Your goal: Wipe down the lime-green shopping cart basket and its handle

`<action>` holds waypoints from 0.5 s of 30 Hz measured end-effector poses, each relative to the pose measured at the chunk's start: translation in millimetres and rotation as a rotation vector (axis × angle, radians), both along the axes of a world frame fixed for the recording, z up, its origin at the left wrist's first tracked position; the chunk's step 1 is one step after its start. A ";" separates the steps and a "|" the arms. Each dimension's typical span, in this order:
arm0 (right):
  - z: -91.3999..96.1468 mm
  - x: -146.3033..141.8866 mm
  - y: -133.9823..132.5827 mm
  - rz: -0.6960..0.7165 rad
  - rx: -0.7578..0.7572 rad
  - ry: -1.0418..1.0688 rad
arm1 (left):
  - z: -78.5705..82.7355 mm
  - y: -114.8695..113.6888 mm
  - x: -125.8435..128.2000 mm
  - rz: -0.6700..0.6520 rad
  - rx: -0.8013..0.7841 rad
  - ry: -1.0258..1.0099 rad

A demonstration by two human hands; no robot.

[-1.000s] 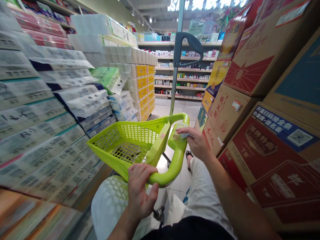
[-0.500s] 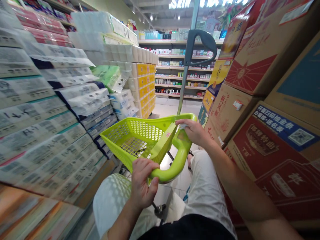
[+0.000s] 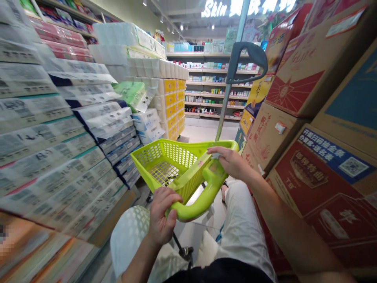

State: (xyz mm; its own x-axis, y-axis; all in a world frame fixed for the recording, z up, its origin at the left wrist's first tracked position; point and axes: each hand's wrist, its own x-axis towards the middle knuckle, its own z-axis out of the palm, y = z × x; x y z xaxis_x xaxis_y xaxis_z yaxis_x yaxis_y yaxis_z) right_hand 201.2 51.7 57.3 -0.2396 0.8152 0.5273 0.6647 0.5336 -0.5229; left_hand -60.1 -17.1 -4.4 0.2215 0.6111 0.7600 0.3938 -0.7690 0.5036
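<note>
"While the right hand [image 3: 231,162] bends its fingers over that little white cloth [image 3: 216,156], pressing it against the far end of the green handle [image 3: 210,193], what's the left up to?"

"Left hand [image 3: 163,214] is curled around the near end, fingers over the top. Good anchor, I'd say: a firm hold there should stop everything swinging."

"Looks like a wipe to me. Technique?"

"Cloth's bunched small, mostly hidden by the fingers. I'd spread it flatter and follow the curve in long, even strokes."

"Trouble spots?"

"Just beside it, the ledge [image 3: 188,175] with the pink sticker; fingertips reach its edge, so go lightly. Beyond that, the green basket [image 3: 179,153], walls full of holes; a cloth could snag."

"Farther out?"

"Grey loop [image 3: 231,65] on a metal pole [image 3: 224,112] behind the basket. Cartons [image 3: 316,169] near the right forearm, so elbow in! Wrapped packs [image 3: 50,137] piled at left."
</note>
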 end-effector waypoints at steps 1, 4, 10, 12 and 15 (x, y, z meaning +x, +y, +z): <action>2.6 -11.3 -9.8 0.063 -0.010 -0.029 | -0.6 0.5 0.0 -0.002 0.007 -0.018; 9.2 -39.6 -34.9 0.198 -0.005 -0.130 | -0.6 0.9 -1.8 0.003 0.017 -0.058; 1.4 -0.6 -12.8 0.064 0.036 -0.083 | 5.4 -3.8 -11.8 0.009 -0.041 -0.047; -2.5 16.4 -0.6 -0.084 0.039 -0.050 | 8.1 -9.1 -12.5 0.069 -0.063 -0.026; -2.4 10.1 -6.9 -0.119 0.032 -0.056 | 17.0 -21.8 -5.8 0.232 -0.072 -0.024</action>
